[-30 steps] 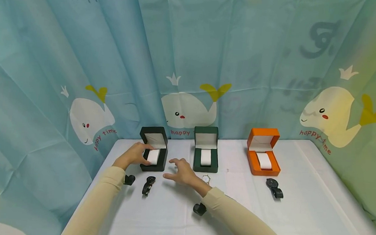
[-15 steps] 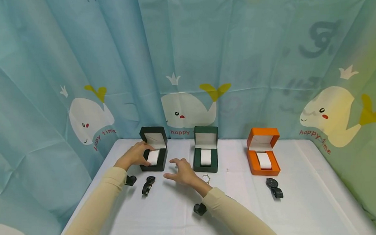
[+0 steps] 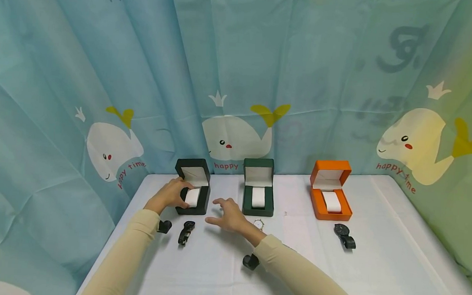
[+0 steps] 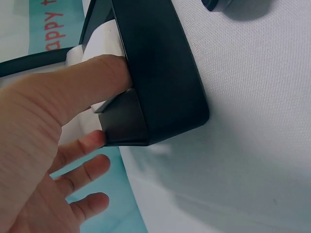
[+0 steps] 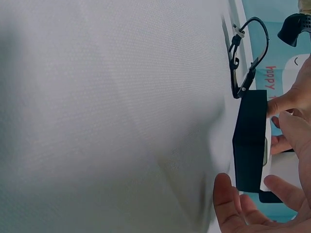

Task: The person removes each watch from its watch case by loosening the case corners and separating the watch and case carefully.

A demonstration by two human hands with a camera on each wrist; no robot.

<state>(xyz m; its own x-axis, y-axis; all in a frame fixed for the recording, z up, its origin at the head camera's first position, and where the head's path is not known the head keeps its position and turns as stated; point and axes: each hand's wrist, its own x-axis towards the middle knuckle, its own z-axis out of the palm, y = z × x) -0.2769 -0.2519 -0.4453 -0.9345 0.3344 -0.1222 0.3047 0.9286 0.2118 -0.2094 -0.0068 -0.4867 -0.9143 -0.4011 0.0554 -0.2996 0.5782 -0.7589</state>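
Note:
My left hand (image 3: 168, 195) reaches into a black watch box (image 3: 204, 202) with its lid raised. Its thumb and a finger sit at opposite ends of the white watch cushion (image 3: 193, 197), pinching it. The left wrist view shows the thumb over the box rim against the cushion (image 4: 103, 42), with the other fingers partly spread. Apart from the box, to its right, my right hand (image 3: 229, 217) hovers with spread fingers and holds nothing. A black-strapped watch (image 3: 186, 233) lies in front of the box. Near my right wrist is a small-dialled watch (image 3: 259, 224), partly hidden by the arm.
A green watch box (image 3: 247, 207) and an orange one (image 3: 316, 202) stand with raised lids to the right, each holding a white cushion. In front of the orange box lies another black watch (image 3: 344, 236). A curtain (image 3: 240, 75) hangs behind the white table (image 3: 212, 277).
Between one second and half a second ago, my left wrist shifted very slightly right. Both hands otherwise keep their places, and the boxes and watches have not moved.

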